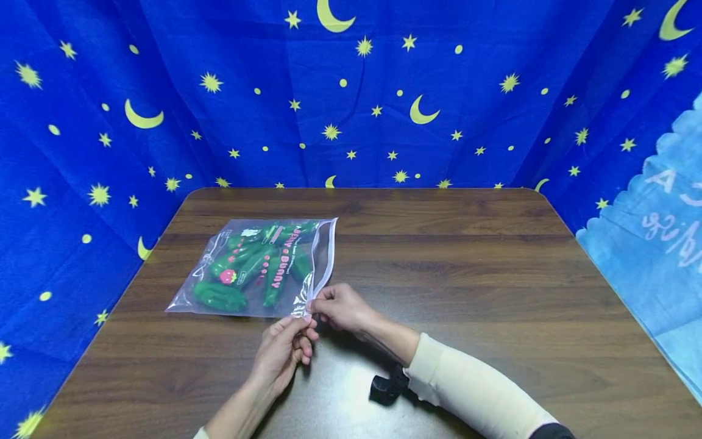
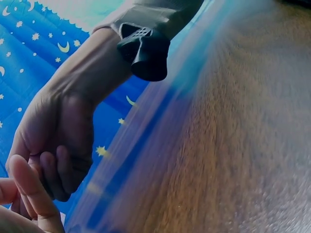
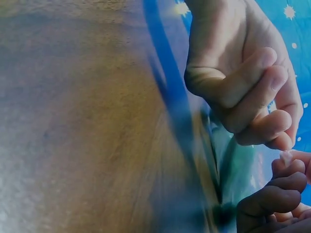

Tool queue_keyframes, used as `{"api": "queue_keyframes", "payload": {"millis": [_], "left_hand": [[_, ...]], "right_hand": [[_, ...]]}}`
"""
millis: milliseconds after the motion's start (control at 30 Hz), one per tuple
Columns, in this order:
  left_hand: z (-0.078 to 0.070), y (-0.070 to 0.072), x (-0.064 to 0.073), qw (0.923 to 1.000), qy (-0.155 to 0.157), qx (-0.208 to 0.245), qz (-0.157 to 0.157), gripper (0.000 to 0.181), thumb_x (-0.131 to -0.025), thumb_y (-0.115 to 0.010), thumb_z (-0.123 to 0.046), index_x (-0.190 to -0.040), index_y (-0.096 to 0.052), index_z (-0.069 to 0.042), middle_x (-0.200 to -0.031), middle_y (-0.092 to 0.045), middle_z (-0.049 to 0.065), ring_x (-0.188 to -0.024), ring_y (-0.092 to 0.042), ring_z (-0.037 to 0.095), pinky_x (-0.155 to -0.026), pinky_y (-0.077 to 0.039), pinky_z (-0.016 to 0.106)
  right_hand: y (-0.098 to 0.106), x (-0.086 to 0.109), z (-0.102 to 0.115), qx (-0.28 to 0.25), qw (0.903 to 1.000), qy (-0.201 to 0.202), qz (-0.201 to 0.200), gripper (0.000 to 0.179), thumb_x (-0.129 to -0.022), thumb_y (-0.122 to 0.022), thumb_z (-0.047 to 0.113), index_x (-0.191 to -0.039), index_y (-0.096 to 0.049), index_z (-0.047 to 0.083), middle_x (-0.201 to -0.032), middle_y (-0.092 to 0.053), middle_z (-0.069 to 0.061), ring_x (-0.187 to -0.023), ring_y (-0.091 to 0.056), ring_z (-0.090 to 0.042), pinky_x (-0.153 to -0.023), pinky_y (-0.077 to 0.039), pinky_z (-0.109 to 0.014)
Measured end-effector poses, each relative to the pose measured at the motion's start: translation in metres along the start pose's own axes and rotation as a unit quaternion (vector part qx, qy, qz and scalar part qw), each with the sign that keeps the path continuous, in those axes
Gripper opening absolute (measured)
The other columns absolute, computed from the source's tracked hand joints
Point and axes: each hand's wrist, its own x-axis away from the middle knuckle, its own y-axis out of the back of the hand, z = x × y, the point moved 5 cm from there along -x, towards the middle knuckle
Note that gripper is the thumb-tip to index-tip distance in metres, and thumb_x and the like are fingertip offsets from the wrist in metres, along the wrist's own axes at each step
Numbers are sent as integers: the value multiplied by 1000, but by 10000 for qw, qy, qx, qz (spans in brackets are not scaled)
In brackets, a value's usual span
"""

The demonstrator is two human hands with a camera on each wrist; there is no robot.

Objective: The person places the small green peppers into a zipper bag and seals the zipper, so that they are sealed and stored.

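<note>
A clear zip bag [image 1: 255,268] with pink lettering and a strawberry print lies flat on the table, and green, rounded and elongated items show through it. At its near right corner my left hand [image 1: 280,353] pinches the edge between thumb and finger. Right beside it, my right hand [image 1: 345,308] pinches the white zip strip [image 1: 328,259] that runs up the bag's right side. In the left wrist view, my right hand [image 2: 58,141] has its other fingers curled. The right wrist view shows my left hand [image 3: 243,92] meeting my right hand [image 3: 272,199]; part of the bag is blurred behind.
The brown wood-grain table [image 1: 466,262] extends to the right of the bag. Blue cloth [image 1: 384,79] with yellow moons and stars hangs behind and at the sides. A light blue cloth [image 1: 658,244] hangs at the right. A black wrist camera [image 1: 386,389] sits under my right sleeve.
</note>
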Motion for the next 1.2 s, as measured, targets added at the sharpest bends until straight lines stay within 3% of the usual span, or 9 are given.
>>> {"api": "queue_keyframes", "payload": {"millis": [233,567,1200], "left_hand": [[-1,-2,3,9998,-109,-24,-182,18,-91,-53,-13,-76,-63,-12,-59,-61,-5,-42,-50,3,-39,-42,16],[4,-4,7,9994,15,-8,-356,15,-88,-55,-12,-75,-63,-10,-58,-61,-4,-41,-49,3,-37,-42,16],[4,-6,13,9991,-51,-67,-423,16,-88,-55,-14,-75,-64,-13,-59,-61,-5,-41,-48,3,-38,-41,16]], "right_hand": [[4,-8,5,-32,10000,-25,-57,21,-81,-62,12,-62,-53,9,-48,-45,7,-38,-34,-5,-36,-27,-17],[27,-30,10,-94,9994,-133,-318,20,-82,-61,14,-64,-55,8,-48,-45,8,-39,-34,-5,-37,-28,-17],[48,-67,19,-260,9986,-239,-393,18,-84,-58,9,-66,-56,8,-48,-46,7,-40,-37,-4,-38,-29,-17]]}}
